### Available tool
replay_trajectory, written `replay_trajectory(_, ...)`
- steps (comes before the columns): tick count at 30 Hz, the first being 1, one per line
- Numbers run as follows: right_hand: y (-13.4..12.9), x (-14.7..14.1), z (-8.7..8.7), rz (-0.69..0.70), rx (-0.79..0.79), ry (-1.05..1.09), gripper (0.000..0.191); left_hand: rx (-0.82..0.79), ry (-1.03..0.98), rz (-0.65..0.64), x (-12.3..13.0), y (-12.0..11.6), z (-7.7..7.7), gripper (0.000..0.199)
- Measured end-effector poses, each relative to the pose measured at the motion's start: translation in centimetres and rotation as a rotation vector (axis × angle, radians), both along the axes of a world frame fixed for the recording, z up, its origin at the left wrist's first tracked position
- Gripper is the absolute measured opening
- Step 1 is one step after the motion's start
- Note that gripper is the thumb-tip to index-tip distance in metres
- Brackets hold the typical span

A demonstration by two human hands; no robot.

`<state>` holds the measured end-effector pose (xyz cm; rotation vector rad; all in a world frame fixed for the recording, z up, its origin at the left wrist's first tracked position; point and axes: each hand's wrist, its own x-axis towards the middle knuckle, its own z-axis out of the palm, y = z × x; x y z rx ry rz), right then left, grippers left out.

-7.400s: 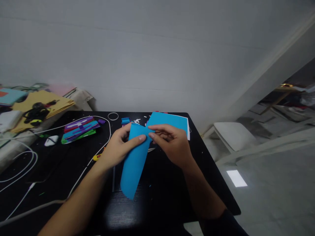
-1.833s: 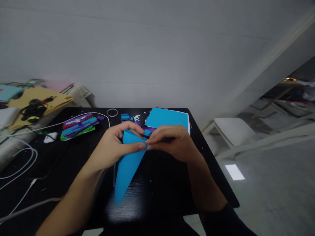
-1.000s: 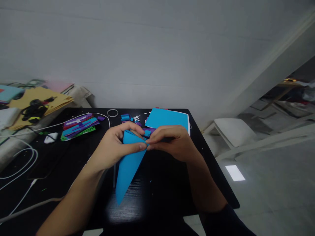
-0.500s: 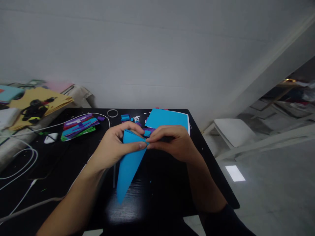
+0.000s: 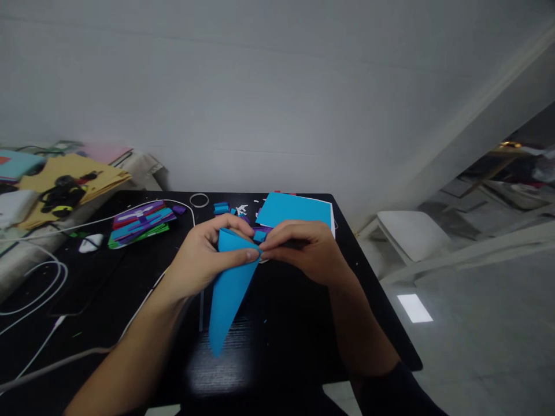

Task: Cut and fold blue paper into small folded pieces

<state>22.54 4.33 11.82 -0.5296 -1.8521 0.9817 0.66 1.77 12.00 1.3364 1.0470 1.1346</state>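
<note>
A sheet of blue paper, folded to a long narrow point, hangs between my hands above the black table. My left hand grips its upper part, the thumb lying across the front and the fingers behind. With thumb and forefinger together, my right hand pinches the paper's upper right corner. The fold under the fingertips is mostly hidden. Behind my right hand lies a flat blue sheet on top of white paper.
Folded coloured paper strips lie at the left, near a roll of tape or ring and small paper scraps. White cables cross the black table. A white stool stands to the right.
The lower tip of the folded blue paper has swung slightly to the right. Both hands keep their grip in nearly the same place.
</note>
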Motion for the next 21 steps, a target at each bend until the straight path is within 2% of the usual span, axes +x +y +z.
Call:
replay_trajectory(6,-0.19,-0.19,-0.01,-0.009,-0.064,0.010,0.009,0.025,-0.001,0.018,0.05,0.01,-0.16,0.031)
replay_trajectory(12,-0.74,-0.45,0.24,-0.042,-0.239,0.032,0.018,0.054,0.048,0.086,-0.22,0.14,-0.38,0.033)
replay_trajectory(21,-0.87,-0.90,-0.08,-0.077,-0.186,-0.068,0.011,0.037,0.036,0.123,0.32,0.02,-0.20,0.034)
